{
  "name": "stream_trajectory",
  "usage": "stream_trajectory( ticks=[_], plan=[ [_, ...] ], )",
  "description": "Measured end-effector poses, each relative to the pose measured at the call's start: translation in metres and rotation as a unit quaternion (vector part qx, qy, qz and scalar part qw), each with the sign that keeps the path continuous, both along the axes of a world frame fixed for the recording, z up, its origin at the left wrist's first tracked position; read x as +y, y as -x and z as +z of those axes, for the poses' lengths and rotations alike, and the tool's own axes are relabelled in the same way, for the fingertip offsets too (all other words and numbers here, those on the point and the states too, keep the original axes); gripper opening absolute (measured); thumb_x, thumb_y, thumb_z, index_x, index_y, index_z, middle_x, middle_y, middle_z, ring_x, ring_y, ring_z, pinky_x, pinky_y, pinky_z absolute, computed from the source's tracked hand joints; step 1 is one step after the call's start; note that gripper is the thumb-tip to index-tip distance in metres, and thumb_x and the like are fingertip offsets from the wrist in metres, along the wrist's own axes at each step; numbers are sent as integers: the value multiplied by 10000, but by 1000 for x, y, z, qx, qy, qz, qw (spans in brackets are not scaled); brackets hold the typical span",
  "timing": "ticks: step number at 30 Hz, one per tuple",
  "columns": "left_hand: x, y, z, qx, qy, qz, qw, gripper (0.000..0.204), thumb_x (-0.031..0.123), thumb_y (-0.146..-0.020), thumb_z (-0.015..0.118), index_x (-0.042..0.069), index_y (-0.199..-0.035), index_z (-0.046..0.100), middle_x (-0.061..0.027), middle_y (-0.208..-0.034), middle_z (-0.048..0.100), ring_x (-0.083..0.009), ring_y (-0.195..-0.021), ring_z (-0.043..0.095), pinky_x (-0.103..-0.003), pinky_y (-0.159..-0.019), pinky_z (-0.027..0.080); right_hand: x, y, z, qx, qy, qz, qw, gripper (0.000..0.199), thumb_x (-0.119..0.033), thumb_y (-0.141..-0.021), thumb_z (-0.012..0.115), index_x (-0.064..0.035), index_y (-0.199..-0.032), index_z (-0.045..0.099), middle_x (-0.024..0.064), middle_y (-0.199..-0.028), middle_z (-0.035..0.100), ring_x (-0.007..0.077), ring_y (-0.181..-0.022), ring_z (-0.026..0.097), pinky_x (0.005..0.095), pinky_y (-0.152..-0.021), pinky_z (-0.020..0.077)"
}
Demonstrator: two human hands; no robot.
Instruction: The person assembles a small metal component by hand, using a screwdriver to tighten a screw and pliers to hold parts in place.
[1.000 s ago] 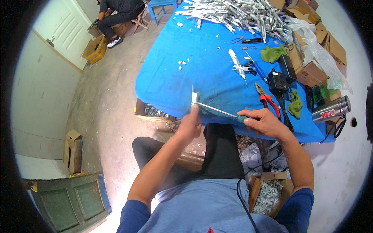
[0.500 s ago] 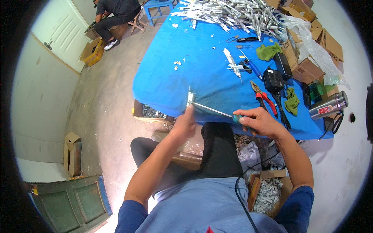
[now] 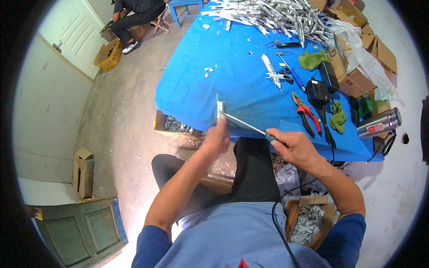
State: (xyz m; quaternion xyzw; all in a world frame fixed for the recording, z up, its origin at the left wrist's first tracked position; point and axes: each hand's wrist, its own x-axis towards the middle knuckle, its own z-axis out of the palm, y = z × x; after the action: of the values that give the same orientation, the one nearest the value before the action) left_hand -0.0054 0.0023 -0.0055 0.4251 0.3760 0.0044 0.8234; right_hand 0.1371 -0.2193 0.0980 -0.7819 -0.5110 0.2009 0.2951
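Note:
My left hand (image 3: 216,136) grips a small flat metal part (image 3: 220,108) that stands upright at the near edge of the blue table (image 3: 232,62). My right hand (image 3: 295,147) is closed around the teal handle of a screwdriver (image 3: 248,125). Its thin shaft runs left, and the tip meets the metal part just above my left fingers. Both hands hover over my lap, in front of the table's near edge.
Red-handled pliers (image 3: 306,114), a black box with cable (image 3: 318,89), green rags (image 3: 313,59), a steel flask (image 3: 379,123) and a heap of metal parts (image 3: 272,15) lie on the table. Cardboard boxes (image 3: 357,62) stand to the right. A person sits far back (image 3: 136,11).
The view has shifted slightly; both hands stay on the metal part and screwdriver at the table's near edge, with the shaft still pointing at the part.

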Motion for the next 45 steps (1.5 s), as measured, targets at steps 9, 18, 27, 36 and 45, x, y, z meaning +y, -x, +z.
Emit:
stream_trajectory(
  ticks=[9,18,27,36,45],
  plan=[
    [10,3,8,14,39,-27,999,592,647,-943,491,199,-613,289,41,-501,266,-103,-381,216,-274,-384,150,10,-46,16,385,122,-89,911,429,-290,-931,646,-100,-1315,619,-8,-729,574,55,-541,478,224,-483,391],
    [3,5,12,12,9,-7,1000,565,626,-950,491,189,-624,344,53,-521,289,-104,-379,261,-282,-367,181,4,-5,-11,87,11,-29,996,350,-220,-919,644,-66,-1234,644,96,-897,701,212,-613,620,330,-587,502],
    [6,-1,9,17,12,-19,1000,580,638,-940,508,209,-620,284,45,-531,259,-93,-415,210,-269,-401,161,-6,11,-29,-57,-42,-13,997,383,-191,-906,651,-100,-1276,610,96,-671,598,201,-577,603,349,-499,475],
    [5,10,5,1,60,-29,998,544,629,-937,527,206,-666,319,62,-529,240,-85,-405,209,-259,-400,149,0,-12,5,436,84,-145,884,355,-204,-942,627,-83,-1276,643,16,-735,634,45,-629,565,221,-538,452],
    [-3,9,10,-25,69,-6,997,587,648,-935,509,207,-626,275,51,-519,231,-99,-404,194,-259,-404,146,-5,42,-16,-268,-43,-21,962,374,-213,-852,703,-161,-1216,634,86,-689,551,261,-605,619,371,-519,516]
  ],
)
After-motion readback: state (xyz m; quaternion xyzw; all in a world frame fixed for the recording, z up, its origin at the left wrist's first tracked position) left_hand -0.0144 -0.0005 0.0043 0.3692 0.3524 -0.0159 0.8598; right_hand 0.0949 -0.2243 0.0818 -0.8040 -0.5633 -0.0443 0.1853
